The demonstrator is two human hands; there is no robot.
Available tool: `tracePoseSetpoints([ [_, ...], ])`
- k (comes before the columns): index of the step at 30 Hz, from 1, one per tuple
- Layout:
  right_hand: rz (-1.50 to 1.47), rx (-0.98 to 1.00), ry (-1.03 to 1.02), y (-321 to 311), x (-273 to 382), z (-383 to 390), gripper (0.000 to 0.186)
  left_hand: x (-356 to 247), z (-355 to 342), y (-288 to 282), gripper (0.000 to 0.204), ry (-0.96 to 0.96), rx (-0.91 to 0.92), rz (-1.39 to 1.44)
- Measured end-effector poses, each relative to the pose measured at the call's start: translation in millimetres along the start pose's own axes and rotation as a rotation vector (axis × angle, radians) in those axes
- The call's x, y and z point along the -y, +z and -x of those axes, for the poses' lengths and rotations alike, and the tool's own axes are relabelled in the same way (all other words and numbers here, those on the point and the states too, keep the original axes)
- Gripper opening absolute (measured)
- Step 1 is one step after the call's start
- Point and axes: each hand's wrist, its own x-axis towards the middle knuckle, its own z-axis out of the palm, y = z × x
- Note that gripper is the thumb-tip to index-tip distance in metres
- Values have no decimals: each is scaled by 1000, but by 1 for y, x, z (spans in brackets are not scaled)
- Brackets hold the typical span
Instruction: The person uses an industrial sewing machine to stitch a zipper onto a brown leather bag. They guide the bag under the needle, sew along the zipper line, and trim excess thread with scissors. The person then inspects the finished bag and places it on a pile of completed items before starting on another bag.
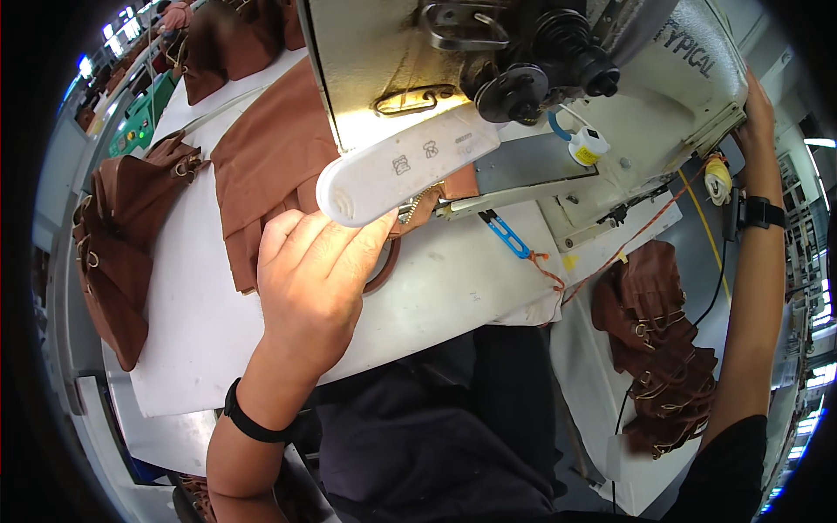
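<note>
A cream sewing machine (649,109) reaches across the table, with a white oblong guard (405,166) below its head. Under the guard lies a brown leather-like bag piece (261,157), a metal zip (410,207) along its edge. My left hand (312,279) is on this piece beside the guard, fingers bent and closed on the brown material; some fingertips are hidden. At the far right my right hand (757,113) reaches behind the end of the machine, where the handwheel side would be. Its fingers are mostly hidden.
A brown bag (122,253) with metal rings lies on the left of the white table (418,305). More brown pieces (658,349) are heaped at the right. A blue-handled tool (506,234) on an orange cord and a small white oil bottle (588,146) are near the machine.
</note>
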Motion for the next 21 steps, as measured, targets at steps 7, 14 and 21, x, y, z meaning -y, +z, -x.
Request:
tracePoseSetpoints([
  [7, -139, -170, -160, 19, -5, 40, 48, -2, 2, 3, 48, -21, -15, 13],
  [14, -253, -210, -157, 31, -8, 59, 46, -2, 3, 8, 45, -23, -49, -29],
  [21, -237, -179, -189, 25, -12, 57, 44, -4, 1, 8, 43, -2, -67, -57],
])
